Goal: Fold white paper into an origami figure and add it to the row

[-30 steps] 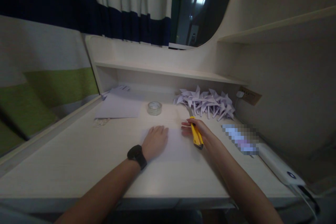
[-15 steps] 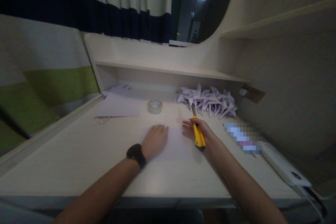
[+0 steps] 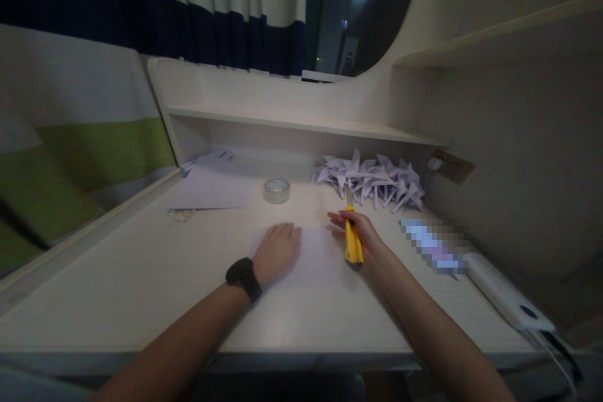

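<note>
My left hand (image 3: 277, 251) lies flat, fingers together, on a white sheet of paper (image 3: 320, 257) in the middle of the desk; a black watch sits on that wrist. My right hand (image 3: 362, 235) grips a yellow utility knife (image 3: 352, 240), its blade pointing away from me past the sheet's far right corner. Just beyond the blade lies a heap of folded white paper pinwheels (image 3: 372, 179).
A roll of clear tape (image 3: 276, 190) stands behind the sheet. More white paper (image 3: 211, 191) lies at the back left. A white power bank (image 3: 506, 292) with a cable rests at the right. A low shelf (image 3: 301, 125) spans the back of the desk (image 3: 141, 282).
My right hand has tilted the knife more upright and drawn it slightly left. The left hand stays pressed on the sheet.
</note>
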`<act>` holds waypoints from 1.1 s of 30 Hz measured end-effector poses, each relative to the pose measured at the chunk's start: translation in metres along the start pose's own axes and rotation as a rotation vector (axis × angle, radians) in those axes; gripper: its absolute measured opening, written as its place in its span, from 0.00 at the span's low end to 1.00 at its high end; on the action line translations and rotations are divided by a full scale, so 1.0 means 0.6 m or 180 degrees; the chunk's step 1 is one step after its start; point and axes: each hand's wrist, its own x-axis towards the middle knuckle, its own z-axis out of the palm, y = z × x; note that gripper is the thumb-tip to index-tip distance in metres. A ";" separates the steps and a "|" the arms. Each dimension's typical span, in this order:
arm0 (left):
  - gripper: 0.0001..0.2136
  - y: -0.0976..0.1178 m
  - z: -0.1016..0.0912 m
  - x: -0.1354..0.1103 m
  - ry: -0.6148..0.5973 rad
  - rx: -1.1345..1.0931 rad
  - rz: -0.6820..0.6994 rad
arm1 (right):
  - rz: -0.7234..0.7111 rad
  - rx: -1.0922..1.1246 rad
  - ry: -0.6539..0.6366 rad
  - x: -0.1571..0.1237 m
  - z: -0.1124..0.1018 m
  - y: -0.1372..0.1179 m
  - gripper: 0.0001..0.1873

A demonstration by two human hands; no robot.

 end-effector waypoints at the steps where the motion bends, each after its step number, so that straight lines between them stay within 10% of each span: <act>1: 0.13 0.000 0.001 0.000 0.0007 0.0007 0.0008 | -0.0023 -0.0003 0.0008 0.000 0.000 0.000 0.05; 33: 0.13 0.011 -0.021 0.000 0.0340 0.0118 -0.0261 | 0.0237 0.0018 -0.0141 -0.004 -0.006 -0.017 0.06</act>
